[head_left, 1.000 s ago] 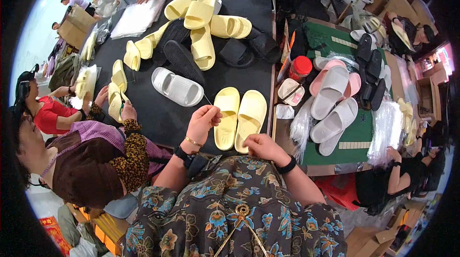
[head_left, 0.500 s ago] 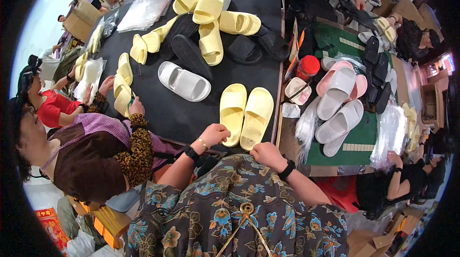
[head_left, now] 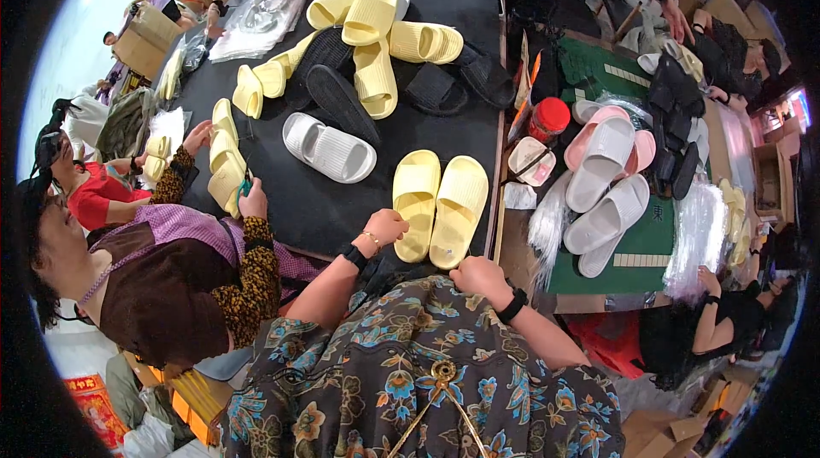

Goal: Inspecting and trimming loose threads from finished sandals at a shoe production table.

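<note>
Two hands at a pair of yellow slippers on a black desk

The yellow slippers (head_left: 438, 206) lie side by side, soles down, at the near edge of the desk (head_left: 290, 202). The left hand (head_left: 386, 227) is curled into a loose fist, touching the heel of the left slipper; the right hand (head_left: 481, 276) is closed just below the right slipper's heel, nothing visibly gripped. A white slipper (head_left: 329, 147) lies nearby, and a red-lidded jar (head_left: 547, 119) stands just past the desk's right edge.
</note>
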Motion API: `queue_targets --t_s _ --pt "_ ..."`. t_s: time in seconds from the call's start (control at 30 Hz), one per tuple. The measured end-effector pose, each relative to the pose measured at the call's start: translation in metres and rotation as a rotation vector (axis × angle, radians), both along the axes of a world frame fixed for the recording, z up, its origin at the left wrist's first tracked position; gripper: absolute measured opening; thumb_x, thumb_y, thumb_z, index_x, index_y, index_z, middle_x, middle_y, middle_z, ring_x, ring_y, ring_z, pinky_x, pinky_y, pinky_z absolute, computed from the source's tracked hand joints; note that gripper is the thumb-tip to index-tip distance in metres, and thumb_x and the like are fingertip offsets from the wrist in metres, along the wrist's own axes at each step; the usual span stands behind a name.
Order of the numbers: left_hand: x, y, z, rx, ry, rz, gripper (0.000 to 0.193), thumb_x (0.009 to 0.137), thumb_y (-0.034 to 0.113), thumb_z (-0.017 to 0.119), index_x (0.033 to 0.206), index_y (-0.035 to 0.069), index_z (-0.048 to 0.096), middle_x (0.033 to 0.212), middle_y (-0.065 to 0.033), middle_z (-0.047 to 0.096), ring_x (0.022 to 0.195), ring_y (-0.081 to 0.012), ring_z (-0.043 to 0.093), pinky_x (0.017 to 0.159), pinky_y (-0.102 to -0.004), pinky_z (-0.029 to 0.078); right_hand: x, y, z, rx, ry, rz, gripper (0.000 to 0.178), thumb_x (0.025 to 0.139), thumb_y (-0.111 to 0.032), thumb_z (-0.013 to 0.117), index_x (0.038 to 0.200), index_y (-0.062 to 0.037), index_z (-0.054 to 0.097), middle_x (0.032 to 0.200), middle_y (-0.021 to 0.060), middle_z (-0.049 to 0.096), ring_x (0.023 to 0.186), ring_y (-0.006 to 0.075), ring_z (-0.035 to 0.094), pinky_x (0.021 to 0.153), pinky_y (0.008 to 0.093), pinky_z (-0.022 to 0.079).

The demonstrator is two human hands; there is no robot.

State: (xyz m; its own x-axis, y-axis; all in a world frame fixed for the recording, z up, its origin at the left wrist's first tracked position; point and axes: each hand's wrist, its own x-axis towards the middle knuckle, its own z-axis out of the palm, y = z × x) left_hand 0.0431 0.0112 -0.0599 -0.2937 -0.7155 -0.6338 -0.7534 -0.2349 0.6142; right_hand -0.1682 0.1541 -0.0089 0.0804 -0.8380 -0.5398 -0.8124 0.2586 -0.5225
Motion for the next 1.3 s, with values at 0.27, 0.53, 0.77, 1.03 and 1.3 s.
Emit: queue_targets --t_s 0.27,0.53,0.77,1.03,1.3 --pt "-0.014 -0.008 0.008 -0.052 -0.027 -0.034 0.027 0.076 0.024 0.06 0.075 -0.002 0.067 0.064 -0.0102 0.065 0.054 -0.0169 0.062 0.053 -0.0291 0.05 0.007 0.002 0.016 -0.15 0.086 0.013 0.03 0.077 -0.028 0.057 0.066 -0.0012 0.067 0.064 0.0206 0.062 0.057 0.036 0.062 0.053 0.0433 0.051" --pt "-0.019 -0.011 0.012 -0.025 -0.015 -0.02 0.028 0.078 0.023 0.06 0.077 -0.003 0.067 0.064 -0.0101 0.065 0.054 -0.0157 0.061 0.052 -0.0285 0.049 0.01 -0.001 0.032 -0.266 0.145 0.023 0.03 0.078 -0.025 0.057 0.061 -0.002 0.064 0.061 0.0197 0.061 0.055 0.034 0.063 0.051 0.0419 0.051" --pt "-0.026 -0.013 0.01 -0.191 0.092 0.096 0.028 0.083 0.023 0.058 0.085 -0.003 0.068 0.065 -0.0101 0.065 0.055 -0.0151 0.061 0.054 -0.0281 0.049 0.011 -0.021 -0.007 -0.42 0.151 0.02 0.026 0.078 -0.021 0.054 0.06 -0.0038 0.064 0.059 0.0171 0.061 0.053 0.0332 0.061 0.049 0.0423 0.05" --pt "-0.029 -0.009 0.017 -0.401 0.073 0.187 0.031 0.084 0.027 0.058 0.081 -0.003 0.067 0.063 -0.0116 0.064 0.056 -0.0169 0.063 0.053 -0.03 0.048 0.012 -0.057 -0.038 -0.53 0.104 -0.201 0.028 0.089 -0.028 0.049 0.076 -0.0057 0.058 0.066 0.0164 0.062 0.059 0.0355 0.062 0.053 0.0458 0.05" --pt "-0.034 -0.044 0.014 -0.659 0.041 0.332 0.025 0.083 0.024 0.061 0.091 0.0 0.065 0.083 -0.0152 0.066 0.076 -0.0243 0.065 0.068 -0.0338 0.05 0.006 -0.059 -0.042 -0.586 0.03 -0.22 0.021 0.086 -0.015 0.048 0.104 -0.0064 0.054 0.077 0.0182 0.063 0.064 0.0363 0.062 0.057 0.0452 0.051"
